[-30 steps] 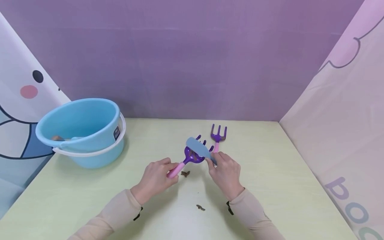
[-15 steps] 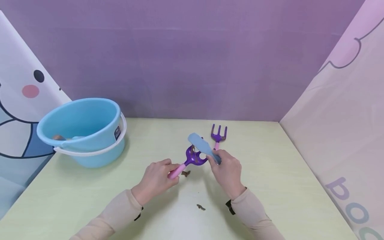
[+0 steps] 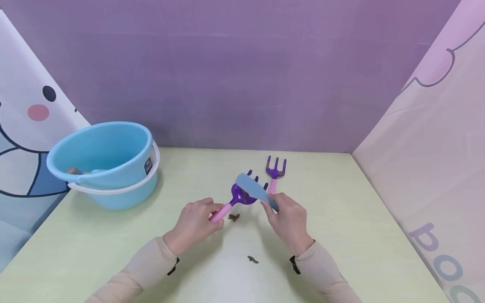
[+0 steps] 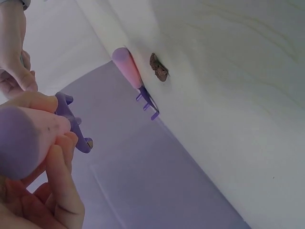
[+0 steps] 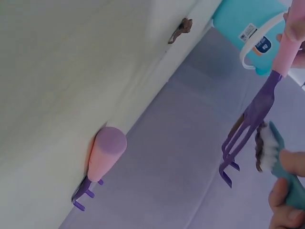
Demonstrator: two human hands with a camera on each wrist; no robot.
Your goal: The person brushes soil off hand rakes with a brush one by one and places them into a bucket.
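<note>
In the head view my left hand (image 3: 195, 221) grips the pink handle of a small purple hand rake (image 3: 238, 195), held above the table with its tines pointing away. My right hand (image 3: 289, 216) holds a blue brush (image 3: 251, 186) across the rake's head. The right wrist view shows the brush's white bristles (image 5: 269, 150), brown with dirt, facing the rake (image 5: 259, 102); whether they touch is unclear there. Brown dirt clings to the rake's head. Behind my right hand lies a purple garden fork (image 3: 275, 171) with a pink handle.
Brown clumps of dirt (image 3: 233, 217) lie on the pale table (image 3: 341, 219), one nearer the front edge. At the left stands a light blue bucket (image 3: 117, 198) with a white handle; a brown-ended item (image 3: 74, 171) is inside. Cloth walls (image 3: 242, 84) bound the back and sides.
The brush has shifted right and then back left over the rake's head. My left hand keeps its grip on the rake, almost in place. The fork stays where it lay.
</note>
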